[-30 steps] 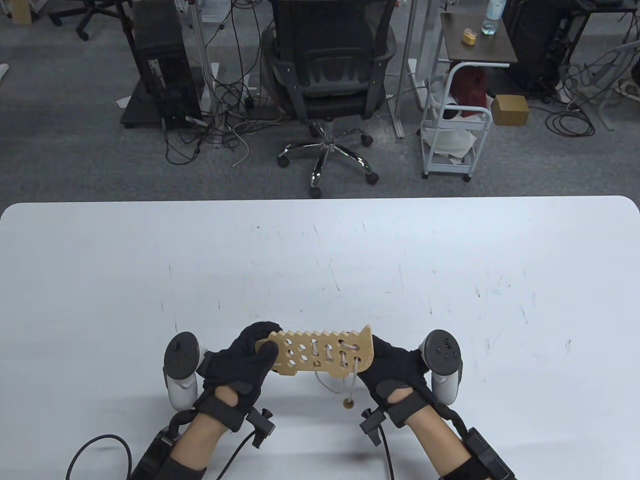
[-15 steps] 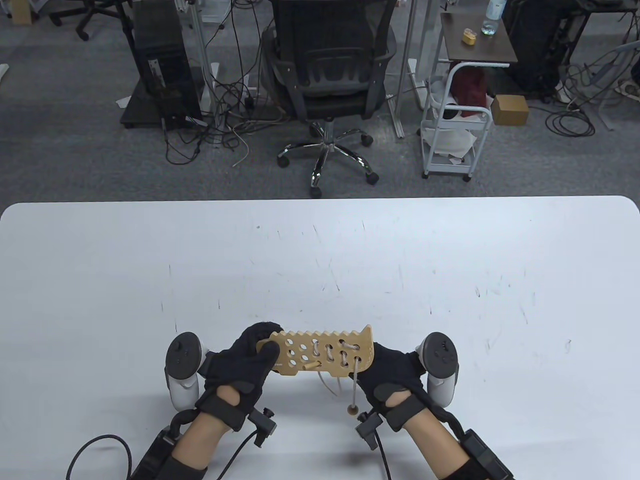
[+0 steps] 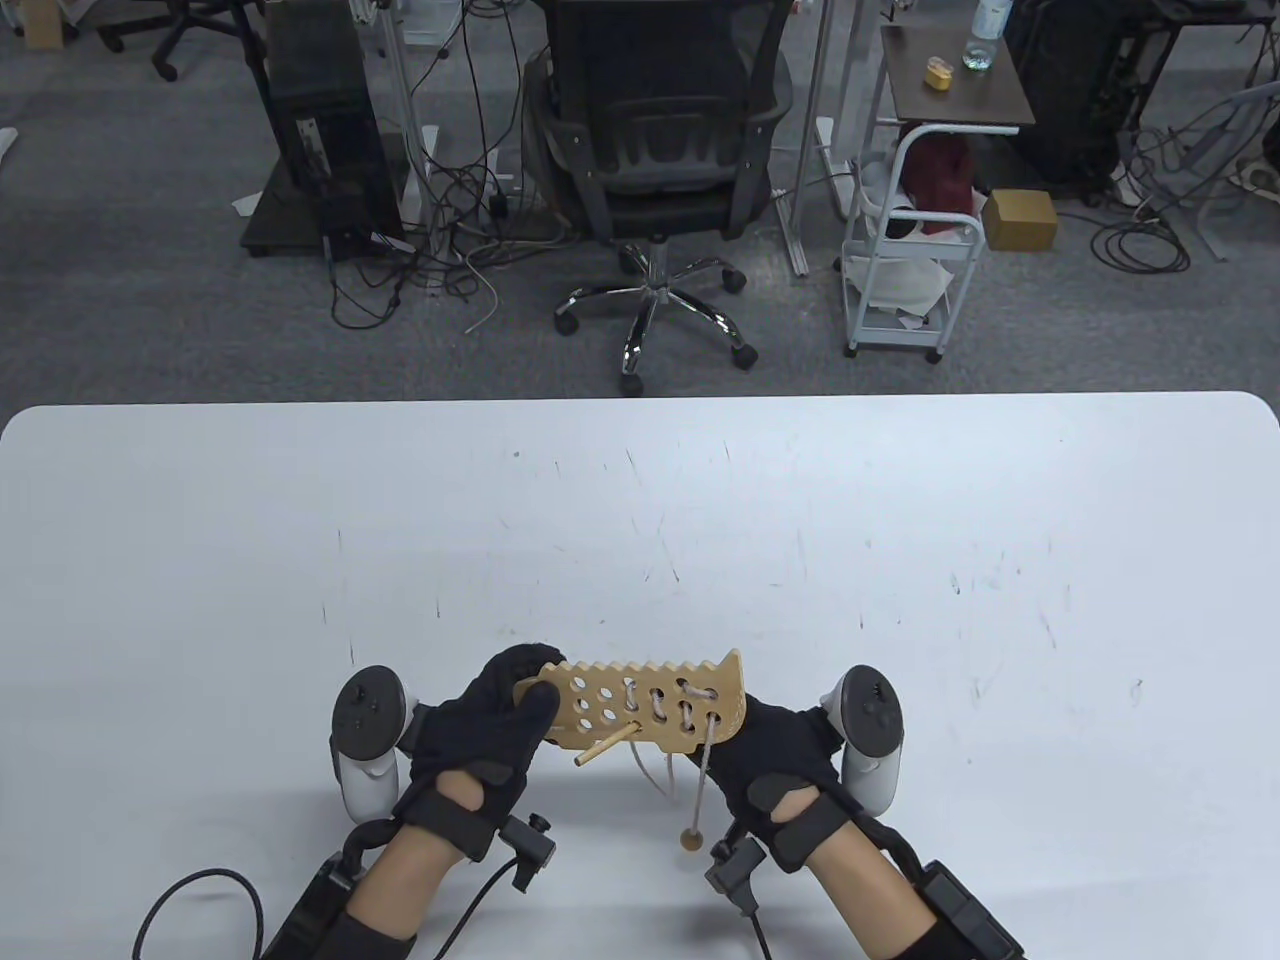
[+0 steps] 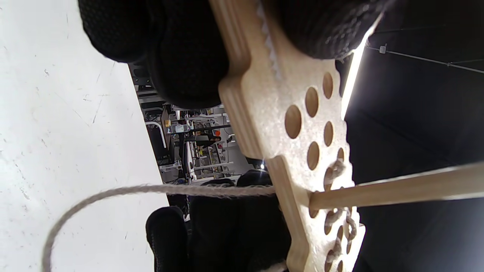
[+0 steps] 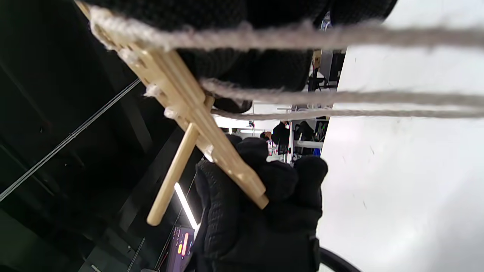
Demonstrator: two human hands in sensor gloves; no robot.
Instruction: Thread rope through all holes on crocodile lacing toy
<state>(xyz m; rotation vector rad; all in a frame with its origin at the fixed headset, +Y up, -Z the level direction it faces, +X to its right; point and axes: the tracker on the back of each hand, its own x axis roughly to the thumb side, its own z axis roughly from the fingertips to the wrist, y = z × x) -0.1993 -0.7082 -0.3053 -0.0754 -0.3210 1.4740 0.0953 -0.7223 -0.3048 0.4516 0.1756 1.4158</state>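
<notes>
The wooden crocodile board (image 3: 735,700) is held tilted above the table, near its front edge. My left hand (image 3: 520,690) grips its left end, thumb on the front face and fingers (image 4: 181,56) wrapped behind. The right hand (image 3: 775,745) sits behind the board's right end; what its fingers (image 5: 245,64) hold is hidden. A wooden needle (image 3: 605,746) pokes out of a lower hole toward me, also seen in the wrist views (image 4: 397,187) (image 5: 172,177). The rope (image 3: 700,790) laces the right-hand holes and hangs down, ending in a bead (image 3: 690,840). Slack rope (image 4: 151,189) loops behind the board.
The white table (image 3: 640,500) stretches wide on all sides of the hands. Beyond its far edge stand an office chair (image 3: 660,130), a white cart (image 3: 910,260) and floor cables.
The needle has come out through a lower hole, from a bare tip to most of its length. The right hand has shifted slightly left and down. The hanging bead has swung.
</notes>
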